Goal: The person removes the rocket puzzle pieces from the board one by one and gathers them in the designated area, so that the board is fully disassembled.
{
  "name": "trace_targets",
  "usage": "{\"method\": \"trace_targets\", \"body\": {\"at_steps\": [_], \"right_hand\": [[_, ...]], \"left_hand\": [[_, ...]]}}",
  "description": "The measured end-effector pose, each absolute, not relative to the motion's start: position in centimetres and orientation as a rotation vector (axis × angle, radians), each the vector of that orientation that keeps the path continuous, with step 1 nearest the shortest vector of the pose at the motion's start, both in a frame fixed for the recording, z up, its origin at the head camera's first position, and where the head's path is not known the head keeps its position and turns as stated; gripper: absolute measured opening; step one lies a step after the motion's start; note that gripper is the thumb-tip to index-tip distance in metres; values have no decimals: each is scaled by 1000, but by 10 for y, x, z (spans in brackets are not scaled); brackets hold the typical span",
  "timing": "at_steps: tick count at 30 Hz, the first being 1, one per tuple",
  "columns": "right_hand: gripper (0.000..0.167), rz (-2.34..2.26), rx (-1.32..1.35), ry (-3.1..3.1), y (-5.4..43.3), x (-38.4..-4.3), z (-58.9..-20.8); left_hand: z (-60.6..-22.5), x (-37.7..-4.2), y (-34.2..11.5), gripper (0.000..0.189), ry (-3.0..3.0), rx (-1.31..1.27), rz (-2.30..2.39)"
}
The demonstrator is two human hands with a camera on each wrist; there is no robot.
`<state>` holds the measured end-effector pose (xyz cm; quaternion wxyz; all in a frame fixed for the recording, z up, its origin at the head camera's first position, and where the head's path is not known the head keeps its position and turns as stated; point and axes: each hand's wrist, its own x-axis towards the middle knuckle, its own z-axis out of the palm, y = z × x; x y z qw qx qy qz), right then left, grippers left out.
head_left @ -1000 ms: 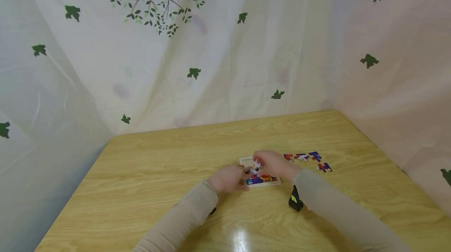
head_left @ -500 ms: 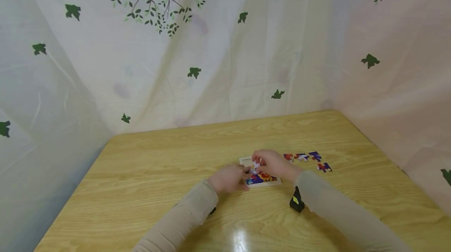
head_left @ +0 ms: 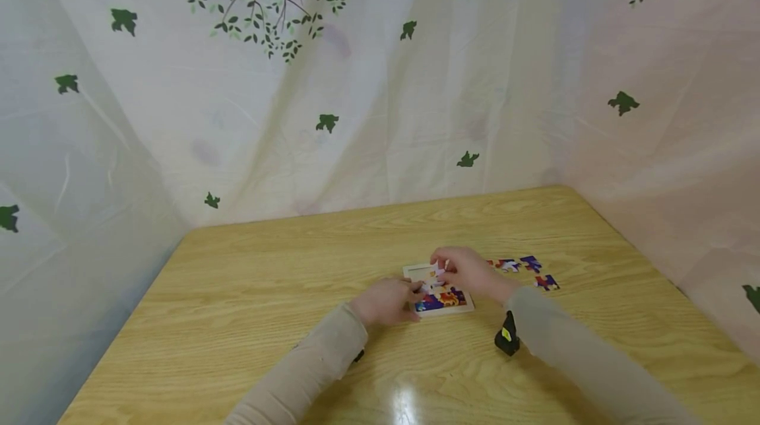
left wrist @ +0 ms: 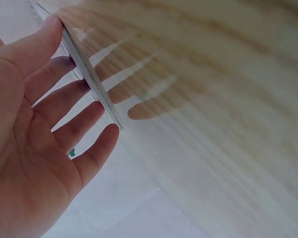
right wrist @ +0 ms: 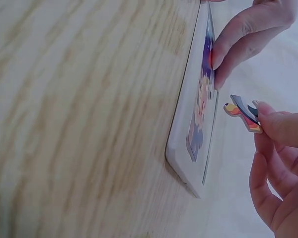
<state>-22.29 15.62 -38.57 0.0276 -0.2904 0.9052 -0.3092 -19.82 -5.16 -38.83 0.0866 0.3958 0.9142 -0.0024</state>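
Note:
A small jigsaw puzzle tray (head_left: 445, 313) with a pale rim lies on the table, its near part filled with dark blue and orange pieces. My left hand (head_left: 386, 301) rests at the tray's left side; in the left wrist view its fairly straight fingers (left wrist: 72, 130) touch the tray's edge. Over the tray, my right hand (head_left: 472, 274) pinches a puzzle piece (right wrist: 244, 115) between thumb and fingers. That piece shows grey, orange and yellow, and is held tilted and apart from the tray in the right wrist view.
Several loose puzzle pieces (head_left: 531, 263) lie to the right of the tray, one partly behind the right hand. The wooden table (head_left: 285, 266) ends at a hanging pale cloth (head_left: 380, 95) with leaf prints. A black wrist device (head_left: 507, 336) hangs below the right sleeve.
My right hand has lifted slightly and shifted right with the puzzle piece, uncovering more of the tray's pieces and covering part of the nearest loose piece. The left hand has stayed still.

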Motion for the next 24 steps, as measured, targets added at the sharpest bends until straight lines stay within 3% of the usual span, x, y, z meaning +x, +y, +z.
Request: {"method": "trace_targets", "body": {"at_steps": [24], "right_hand": [[20, -1010, -835, 2780, 203, -221, -389]], "left_hand": [[-388, -201, -53, 49, 2706, 1196, -45]]}}
